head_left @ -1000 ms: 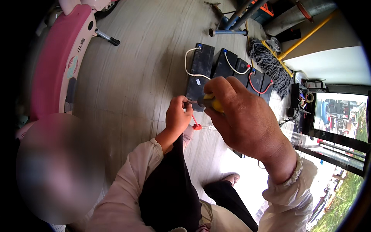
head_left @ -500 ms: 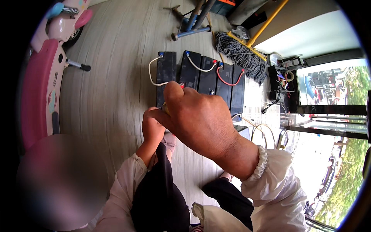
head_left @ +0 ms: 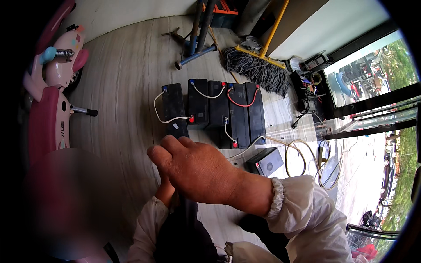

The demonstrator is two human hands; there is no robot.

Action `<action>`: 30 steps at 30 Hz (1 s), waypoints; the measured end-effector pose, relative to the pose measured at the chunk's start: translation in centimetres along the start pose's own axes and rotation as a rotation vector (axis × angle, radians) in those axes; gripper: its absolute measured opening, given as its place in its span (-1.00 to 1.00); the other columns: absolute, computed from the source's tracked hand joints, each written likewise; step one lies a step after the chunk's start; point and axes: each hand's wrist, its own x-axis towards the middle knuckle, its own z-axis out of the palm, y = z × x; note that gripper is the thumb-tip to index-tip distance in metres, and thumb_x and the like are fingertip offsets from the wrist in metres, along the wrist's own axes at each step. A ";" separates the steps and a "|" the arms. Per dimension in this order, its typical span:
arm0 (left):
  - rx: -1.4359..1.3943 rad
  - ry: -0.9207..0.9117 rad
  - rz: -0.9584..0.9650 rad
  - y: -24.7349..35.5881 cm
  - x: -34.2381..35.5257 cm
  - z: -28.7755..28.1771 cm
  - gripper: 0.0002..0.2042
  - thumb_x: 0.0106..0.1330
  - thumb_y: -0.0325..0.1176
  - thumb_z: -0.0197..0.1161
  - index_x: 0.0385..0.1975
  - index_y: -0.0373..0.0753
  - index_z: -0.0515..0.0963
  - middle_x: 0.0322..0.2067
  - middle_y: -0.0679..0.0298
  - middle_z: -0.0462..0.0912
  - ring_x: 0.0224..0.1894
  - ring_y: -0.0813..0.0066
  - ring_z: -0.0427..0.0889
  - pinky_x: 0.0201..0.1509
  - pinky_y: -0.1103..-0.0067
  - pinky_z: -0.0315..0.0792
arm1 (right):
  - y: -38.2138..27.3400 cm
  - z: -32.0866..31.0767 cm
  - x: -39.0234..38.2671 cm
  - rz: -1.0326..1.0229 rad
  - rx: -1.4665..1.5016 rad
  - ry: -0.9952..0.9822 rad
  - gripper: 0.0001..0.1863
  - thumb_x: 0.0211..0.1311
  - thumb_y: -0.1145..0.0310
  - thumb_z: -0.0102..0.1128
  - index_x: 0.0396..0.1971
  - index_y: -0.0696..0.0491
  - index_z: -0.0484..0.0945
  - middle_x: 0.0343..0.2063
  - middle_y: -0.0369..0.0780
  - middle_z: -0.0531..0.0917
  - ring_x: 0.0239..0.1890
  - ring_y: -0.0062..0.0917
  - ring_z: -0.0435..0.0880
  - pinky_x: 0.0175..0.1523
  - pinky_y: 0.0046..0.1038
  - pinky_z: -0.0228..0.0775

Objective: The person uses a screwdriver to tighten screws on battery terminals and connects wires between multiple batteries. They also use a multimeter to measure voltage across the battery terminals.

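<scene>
Near batteries (head_left: 217,107), the right hand (head_left: 197,171) now mostly hides the left hand (head_left: 165,191).

1. Leftmost black battery (head_left: 172,104): long, with a small pale label; near end hidden.
2. White wire (head_left: 156,108): bows left from its far end, then crosses right to a red terminal (head_left: 191,119).
3. Four black batteries (head_left: 218,107): side by side, just right.

Quantities: black batteries (head_left: 198,103), centre of frame, five; short white leads (head_left: 208,96) bridging their terminals, three; red lead (head_left: 242,106), one; black grilled box (head_left: 268,165), right of centre, one; mop (head_left: 256,72), upper centre, one; hands (head_left: 199,171), two, one mostly hidden.
</scene>
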 end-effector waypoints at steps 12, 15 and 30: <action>0.002 -0.062 -0.016 1.6 0.5 -0.6 -0.76 0.36 -0.18 0.18 -0.17 -0.21 0.49 -0.23 0.24 0.57 -0.10 0.49 0.57 -0.13 0.53 0.44 | 0.0 0.2 -0.3 0.144 -0.087 -0.003 -0.59 0.09 0.17 0.35 -0.27 0.10 0.35 -0.48 -0.20 0.55 -0.49 -0.39 0.68 -0.49 -0.41 0.54; 0.107 -0.050 -0.091 -0.8 0.5 -1.0 -0.75 0.32 -0.16 0.22 -0.20 -0.20 0.51 -0.23 0.24 0.59 -0.10 0.52 0.58 -0.15 0.53 0.44 | 0.0 -0.3 0.3 0.312 -0.048 0.041 -0.68 0.19 0.20 0.26 -0.30 0.07 0.35 -0.48 -0.20 0.51 -0.49 -0.31 0.64 -0.47 -0.33 0.53; 0.336 0.037 -0.040 -1.1 0.4 0.0 -0.73 0.30 -0.20 0.24 -0.13 -0.20 0.50 -0.22 0.22 0.60 -0.08 0.28 0.58 -0.02 0.44 0.42 | 0.6 0.1 -0.1 0.156 -0.013 0.015 -0.65 0.14 0.24 0.26 -0.20 0.08 0.36 -0.44 -0.18 0.51 -0.45 -0.21 0.63 -0.40 -0.28 0.54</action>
